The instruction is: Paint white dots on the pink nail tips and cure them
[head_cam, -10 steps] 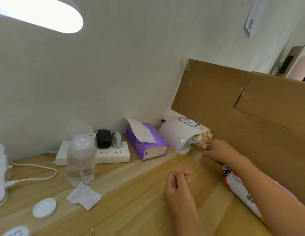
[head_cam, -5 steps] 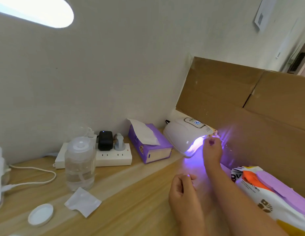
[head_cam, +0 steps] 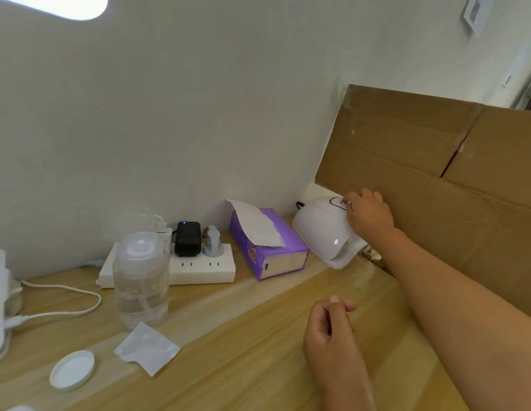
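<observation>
Now, on the counter (head_cam: 243, 321), our one curing lamp (head_cam: 320, 232) has lost its purple glow; our right hand (head_cam: 369, 216) has moved up to press its top panel, gripping nothing, our left hand (head_cam: 329, 336) idles loosely curled, empty. We judge the timer's being reset; nail tips hidden, likely inside, uncountable

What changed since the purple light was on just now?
The right hand moved up from the opening of the white lamp to touch the panel on its top, and it no longer holds the nail tips. The purple glow is gone. The left hand stayed loosely curled above the table.
</observation>
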Demonstrator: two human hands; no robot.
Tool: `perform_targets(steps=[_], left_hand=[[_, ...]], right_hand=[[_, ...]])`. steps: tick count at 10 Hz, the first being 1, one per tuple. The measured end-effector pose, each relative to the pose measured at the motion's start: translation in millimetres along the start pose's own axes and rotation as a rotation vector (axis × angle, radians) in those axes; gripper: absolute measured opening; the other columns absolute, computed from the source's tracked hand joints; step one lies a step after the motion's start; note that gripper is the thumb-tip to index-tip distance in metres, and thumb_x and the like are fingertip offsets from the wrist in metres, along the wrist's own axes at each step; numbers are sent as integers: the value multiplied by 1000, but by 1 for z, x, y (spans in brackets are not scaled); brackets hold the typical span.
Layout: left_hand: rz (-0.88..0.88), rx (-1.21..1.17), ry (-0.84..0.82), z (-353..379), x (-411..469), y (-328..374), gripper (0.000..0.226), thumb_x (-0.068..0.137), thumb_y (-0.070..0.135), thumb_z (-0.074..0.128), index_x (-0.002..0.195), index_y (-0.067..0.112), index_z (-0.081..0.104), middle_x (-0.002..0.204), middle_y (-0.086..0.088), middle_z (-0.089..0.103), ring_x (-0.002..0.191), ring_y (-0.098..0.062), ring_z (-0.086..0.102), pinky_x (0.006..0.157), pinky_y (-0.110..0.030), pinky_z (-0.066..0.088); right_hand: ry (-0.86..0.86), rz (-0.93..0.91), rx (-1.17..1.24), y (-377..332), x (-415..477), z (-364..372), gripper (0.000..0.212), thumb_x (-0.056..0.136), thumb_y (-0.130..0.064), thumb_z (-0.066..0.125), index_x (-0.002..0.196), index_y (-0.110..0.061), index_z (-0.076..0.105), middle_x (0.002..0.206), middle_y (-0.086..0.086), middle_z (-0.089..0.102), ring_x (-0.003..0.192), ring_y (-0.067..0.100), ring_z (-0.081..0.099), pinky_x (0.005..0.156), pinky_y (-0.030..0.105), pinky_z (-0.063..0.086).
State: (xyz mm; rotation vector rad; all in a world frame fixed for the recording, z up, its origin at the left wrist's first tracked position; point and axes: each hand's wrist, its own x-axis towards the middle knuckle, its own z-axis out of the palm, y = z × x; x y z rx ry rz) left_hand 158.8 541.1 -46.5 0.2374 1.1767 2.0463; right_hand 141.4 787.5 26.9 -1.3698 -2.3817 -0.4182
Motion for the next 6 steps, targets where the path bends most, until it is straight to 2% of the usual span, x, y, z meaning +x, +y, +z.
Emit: perform_targets(steps=[1,2,3,4,5,6], left_hand=[[-5,6,-10,1,2,-2,36,96,7,52,63,7,63,47,3,37,40,-5,27,41,-17,22],[2,-28,-26,1,6,-5,38,95,-2,50,61,7,63,45,4,42,39,-4,30,41,-17,23],[24,2,-45,0,8,-10,37,94,-2,51,60,9,64,45,5,44,39,-4,33,42,-16,25],[90,163,-96,-2,9,-18,37,93,1,52,61,14,64,44,9,46,42,-3,37,45,-18,29],[182,367,-168,-3,8,-22,40,91,4,55,57,25,61,42,12,48,45,-3,42,53,-22,34],[159,541,-279,-8,-10,-15,32,88,15,55,60,22,69,38,14,48,48,2,47,60,-18,40]], right_hand=[[60,-148,-276,6,-3,1,35,98,-13,40,129,-21,53,127,8,46,116,28,41,90,36,36],[33,-227,-367,10,2,-7,35,96,-15,43,128,-25,52,126,3,44,118,24,39,91,34,34],[-83,-260,-430,6,7,-17,38,96,-17,41,133,-23,45,131,2,43,123,23,37,96,34,36],[-58,-210,-193,-13,-4,-23,39,95,-11,43,133,-14,51,131,9,47,120,28,42,97,35,37],[123,-191,551,-48,-34,-49,28,93,-2,50,115,-9,66,115,10,62,99,23,57,85,23,40],[225,-204,1100,-70,-80,-106,27,93,-1,56,90,-24,69,95,-3,69,77,6,58,69,9,42]])
